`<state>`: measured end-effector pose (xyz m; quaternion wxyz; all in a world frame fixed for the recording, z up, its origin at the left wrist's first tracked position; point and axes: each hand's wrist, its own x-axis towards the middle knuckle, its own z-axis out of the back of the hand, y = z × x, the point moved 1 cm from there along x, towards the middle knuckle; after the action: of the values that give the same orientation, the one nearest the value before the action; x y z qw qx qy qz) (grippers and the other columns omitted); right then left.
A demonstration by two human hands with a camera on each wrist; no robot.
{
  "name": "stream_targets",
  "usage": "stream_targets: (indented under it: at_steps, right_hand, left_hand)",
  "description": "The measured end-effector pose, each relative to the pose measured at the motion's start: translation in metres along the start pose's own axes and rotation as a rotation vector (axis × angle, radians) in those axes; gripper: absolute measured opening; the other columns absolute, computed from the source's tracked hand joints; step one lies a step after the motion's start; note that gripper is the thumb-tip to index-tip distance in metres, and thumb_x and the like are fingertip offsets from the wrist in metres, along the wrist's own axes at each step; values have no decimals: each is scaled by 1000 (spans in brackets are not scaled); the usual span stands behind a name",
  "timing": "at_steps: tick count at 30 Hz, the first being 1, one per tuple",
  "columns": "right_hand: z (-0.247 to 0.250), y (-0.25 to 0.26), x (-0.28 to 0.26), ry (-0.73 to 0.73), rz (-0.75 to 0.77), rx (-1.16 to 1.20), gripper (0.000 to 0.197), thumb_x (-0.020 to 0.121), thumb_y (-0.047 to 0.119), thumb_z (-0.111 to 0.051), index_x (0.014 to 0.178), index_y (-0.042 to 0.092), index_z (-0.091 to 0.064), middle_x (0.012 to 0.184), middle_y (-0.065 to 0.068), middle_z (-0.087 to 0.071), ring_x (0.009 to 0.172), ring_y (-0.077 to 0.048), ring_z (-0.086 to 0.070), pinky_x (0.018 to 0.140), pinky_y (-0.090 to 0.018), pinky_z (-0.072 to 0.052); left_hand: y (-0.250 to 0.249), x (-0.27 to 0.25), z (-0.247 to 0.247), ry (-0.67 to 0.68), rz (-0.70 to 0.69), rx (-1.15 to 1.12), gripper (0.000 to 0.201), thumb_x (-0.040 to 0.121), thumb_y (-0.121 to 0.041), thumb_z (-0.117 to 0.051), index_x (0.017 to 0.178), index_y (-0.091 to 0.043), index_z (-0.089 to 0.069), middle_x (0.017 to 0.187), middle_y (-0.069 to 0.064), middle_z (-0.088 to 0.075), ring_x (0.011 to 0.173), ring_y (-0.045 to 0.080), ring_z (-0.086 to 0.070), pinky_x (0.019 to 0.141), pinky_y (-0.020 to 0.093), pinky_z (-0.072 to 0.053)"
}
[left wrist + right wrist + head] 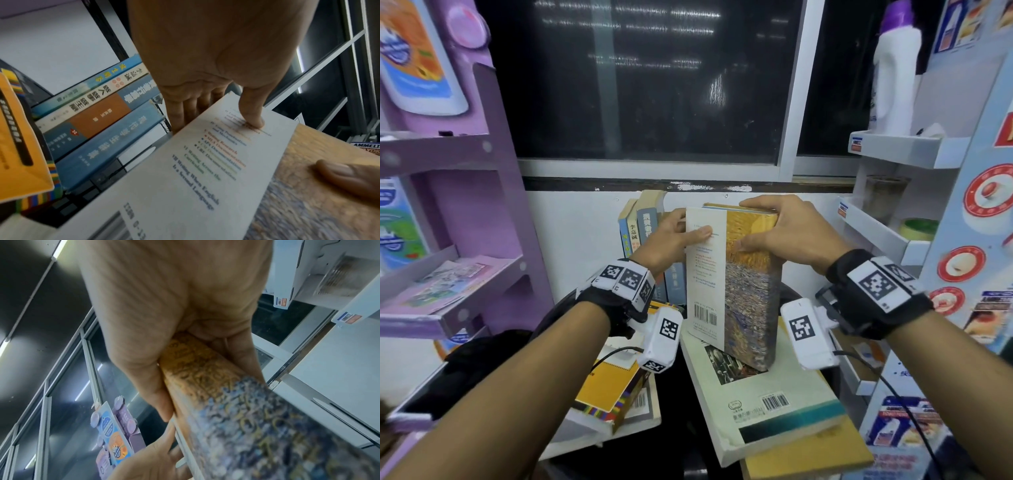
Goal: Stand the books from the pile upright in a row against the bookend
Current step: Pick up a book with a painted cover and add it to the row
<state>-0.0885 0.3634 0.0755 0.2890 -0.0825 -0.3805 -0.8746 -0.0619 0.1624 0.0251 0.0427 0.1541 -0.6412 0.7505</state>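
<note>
Dark window glass fills the top of the head view. Centre frame, the thick paperback with a white and painted-wheatfield back cover (736, 284) stands upright on the flat pile of pale paperbacks (767, 407), left hand (671, 236) and right hand (787, 229) both clasping its top. Next (a judgement): carry it left against the row of blue-spined upright books (640, 226), keeping it vertical.

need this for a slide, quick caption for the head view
Both hands, left hand and right hand, hold a painted-cover book upright above the pile, beside the standing row.
</note>
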Motion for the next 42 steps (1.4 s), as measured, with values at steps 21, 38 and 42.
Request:
stream_targets:
  at_steps: [21, 38, 42]
  right_hand:
    - [-19, -12, 55, -80, 3, 41, 66, 69, 29, -85, 130, 24, -59, 113, 3, -62, 98, -14, -60, 74, -20, -49]
    - [-38, -31, 103, -71, -34, 84, 66, 67, 27, -86, 128, 25, -61, 113, 3, -65, 101, -14, -61, 88, -29, -53]
    - [-42, -34, 109, -117, -51, 74, 66, 66, 29, -86, 128, 25, -62, 114, 2, -65, 103, -16, -60, 90, -30, -52]
  left_hand:
    - [13, 60, 51, -9, -253, 1300, 42, 91, -39, -54, 131, -26, -54, 141, -6, -51, 141, 20, -28, 117, 49, -14]
    - [44, 94, 74, 67, -256, 1545, 48, 86, -43, -60, 133, -40, -48, 142, -9, -50, 143, 20, -20, 114, 41, -12]
    - [41, 90, 75, 48, -269, 1503, 44, 87, -40, -60, 130, -38, -52, 140, -6, -52, 143, 20, -21, 112, 39, -13]
